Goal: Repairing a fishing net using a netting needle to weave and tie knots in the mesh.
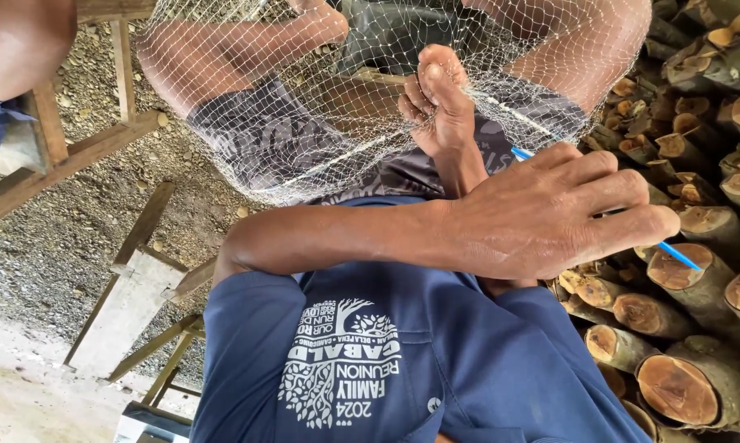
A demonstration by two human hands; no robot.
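My left hand (550, 217) reaches across my blue shirt (403, 361) to the right, its back facing up. Its fingers are closed over a thin blue rod (680, 256), which sticks out above the knuckles and below the fingertips. A fine white net (304, 123) is draped over my bent legs and dark patterned shorts (255, 131). My bare foot (442, 102) is raised in the middle, and its toes press into the net's edge just above the hand. My right hand is not visible.
Cut logs (682, 385) are stacked end-on along the right side. A wooden frame of beams (74, 156) and a pale plank (128, 308) lie on gravel to the left. Part of another person's limb (17, 41) shows at the top left.
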